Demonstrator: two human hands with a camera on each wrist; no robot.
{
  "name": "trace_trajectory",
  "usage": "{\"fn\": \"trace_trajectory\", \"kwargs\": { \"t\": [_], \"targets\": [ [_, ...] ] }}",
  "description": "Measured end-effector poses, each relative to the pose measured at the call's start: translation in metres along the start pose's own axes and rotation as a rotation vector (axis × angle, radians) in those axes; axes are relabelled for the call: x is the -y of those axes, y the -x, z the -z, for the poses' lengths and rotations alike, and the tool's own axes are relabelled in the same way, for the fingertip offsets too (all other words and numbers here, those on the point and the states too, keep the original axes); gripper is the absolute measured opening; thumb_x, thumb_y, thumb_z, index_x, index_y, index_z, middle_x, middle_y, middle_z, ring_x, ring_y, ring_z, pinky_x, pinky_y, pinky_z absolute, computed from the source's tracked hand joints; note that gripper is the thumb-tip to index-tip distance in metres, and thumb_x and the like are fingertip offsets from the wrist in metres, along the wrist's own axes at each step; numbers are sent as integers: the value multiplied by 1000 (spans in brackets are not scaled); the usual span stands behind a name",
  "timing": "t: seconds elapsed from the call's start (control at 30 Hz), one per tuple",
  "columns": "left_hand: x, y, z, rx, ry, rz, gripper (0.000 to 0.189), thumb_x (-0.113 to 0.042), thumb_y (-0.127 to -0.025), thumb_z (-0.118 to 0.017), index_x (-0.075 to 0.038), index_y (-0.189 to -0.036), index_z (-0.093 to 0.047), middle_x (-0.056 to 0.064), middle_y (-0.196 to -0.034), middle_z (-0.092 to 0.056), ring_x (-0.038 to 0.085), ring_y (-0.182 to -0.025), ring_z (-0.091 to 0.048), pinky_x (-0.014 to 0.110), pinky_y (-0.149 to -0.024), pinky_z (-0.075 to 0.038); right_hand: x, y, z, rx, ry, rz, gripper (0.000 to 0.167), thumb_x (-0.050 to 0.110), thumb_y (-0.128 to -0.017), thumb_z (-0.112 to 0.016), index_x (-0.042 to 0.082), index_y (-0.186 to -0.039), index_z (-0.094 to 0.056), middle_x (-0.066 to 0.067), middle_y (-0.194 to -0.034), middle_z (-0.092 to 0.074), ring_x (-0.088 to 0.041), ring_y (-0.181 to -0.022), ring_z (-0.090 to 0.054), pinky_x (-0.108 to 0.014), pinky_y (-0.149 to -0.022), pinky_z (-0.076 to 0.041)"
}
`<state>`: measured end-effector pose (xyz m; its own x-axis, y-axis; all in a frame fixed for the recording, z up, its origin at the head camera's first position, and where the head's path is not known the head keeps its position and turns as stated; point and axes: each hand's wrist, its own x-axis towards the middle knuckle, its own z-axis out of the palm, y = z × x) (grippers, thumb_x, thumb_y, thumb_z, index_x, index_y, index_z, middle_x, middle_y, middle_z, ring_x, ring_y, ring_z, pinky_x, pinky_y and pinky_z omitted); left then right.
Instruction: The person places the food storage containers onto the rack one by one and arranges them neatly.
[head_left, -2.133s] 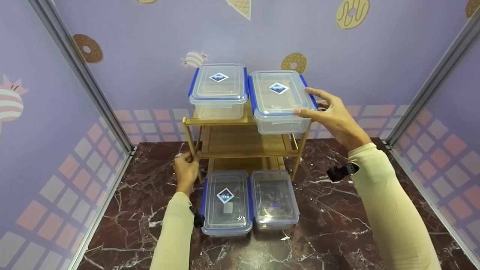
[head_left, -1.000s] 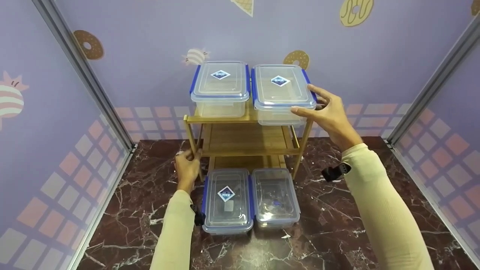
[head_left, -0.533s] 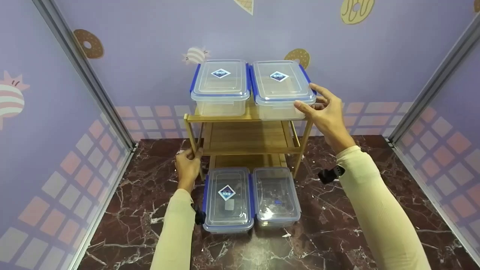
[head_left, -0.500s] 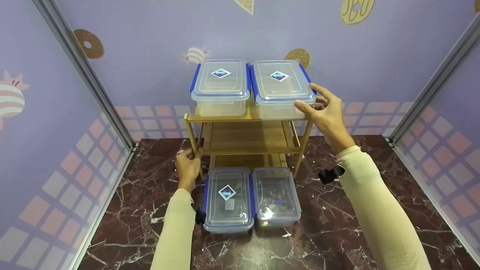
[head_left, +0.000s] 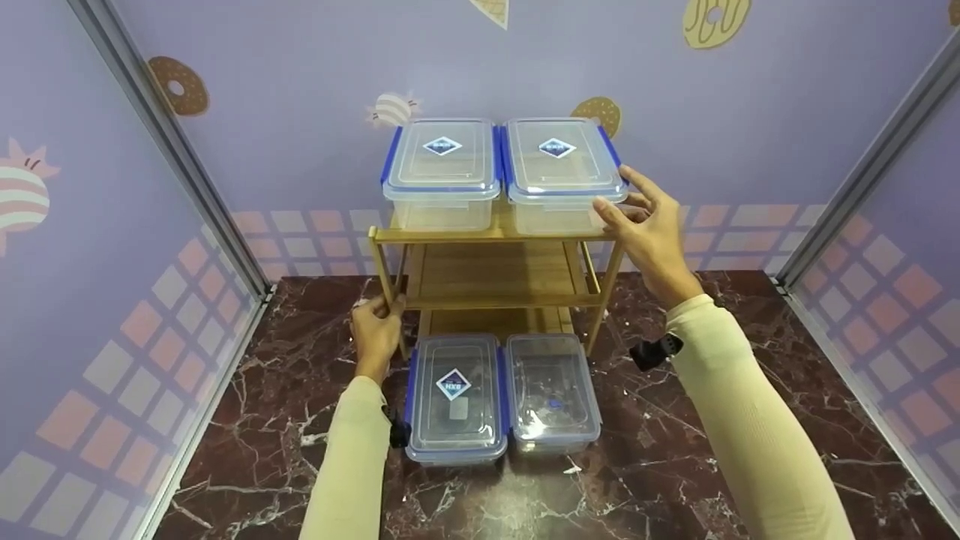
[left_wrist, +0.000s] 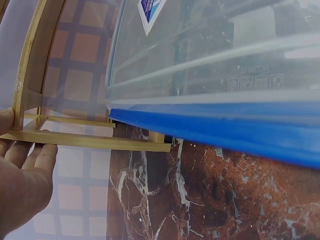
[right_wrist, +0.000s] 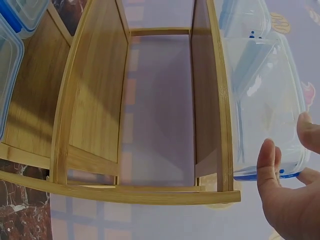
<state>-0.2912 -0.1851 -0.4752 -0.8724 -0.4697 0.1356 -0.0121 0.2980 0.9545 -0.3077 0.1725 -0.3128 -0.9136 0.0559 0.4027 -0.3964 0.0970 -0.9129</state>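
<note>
My right hand (head_left: 651,236) holds a clear plastic food container (head_left: 559,169) by its front right corner, thumb at the front and fingers along the blue-clipped side. That container sits at the right of the top shelf of a wooden rack (head_left: 495,274), close beside a matching container (head_left: 442,169). In the right wrist view, the container's (right_wrist: 267,107) base lies at the shelf's edge. Low on the left, my left hand (head_left: 376,334) grips the rack's front left leg; the left wrist view shows the fingers (left_wrist: 46,157) under a wooden bar, the thumb above it.
Two more containers stand before the rack: one with blue clips and a diamond label (head_left: 456,420), one without a visible label (head_left: 553,390). The rack's middle shelf (head_left: 499,274) is bare. Dark marbled floor (head_left: 255,450) and purple patterned walls (head_left: 300,90) surround it.
My right hand has moved the right container back and slightly left, level with its neighbour on the top shelf. My left hand keeps its grip on the rack leg.
</note>
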Motion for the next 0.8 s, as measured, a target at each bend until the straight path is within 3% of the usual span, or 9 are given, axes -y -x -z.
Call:
{"fn": "trace_trajectory", "kwargs": {
  "t": [0.43, 0.6, 0.8],
  "targets": [
    [1, 1, 1, 41, 45, 31, 30, -21, -98, -68, -4, -121, -73, 17, -114, -74, 31, -110, -68, 45, -96, -51, -4, 27, 26, -15, 66, -15, 72, 17, -89, -80, 13, -152, -46, -19, -128, -56, -20, -91, -66, -27, -79, -58],
    [1, 0, 2, 25, 26, 24, 29, -22, -97, -70, -5, -120, -74, 17, -111, -74, 32, -109, -68, 45, -97, -51, -13, 44, 43, -9, 121, -30, 71, 21, -88, -81, 14, -149, -48, -18, -130, -58, -21, -91, -65, -26, -75, -57],
    [0, 0, -1, 7, 8, 9, 27, -22, -96, -70, -6, -117, -76, 15, -108, -75, 31, -108, -68, 45, -96, -50, -34, 66, 61, 15, 147, -67, 69, 21, -90, -79, 11, -149, -46, -18, -131, -58, -21, -94, -64, -25, -79, -56]
  ]
}}
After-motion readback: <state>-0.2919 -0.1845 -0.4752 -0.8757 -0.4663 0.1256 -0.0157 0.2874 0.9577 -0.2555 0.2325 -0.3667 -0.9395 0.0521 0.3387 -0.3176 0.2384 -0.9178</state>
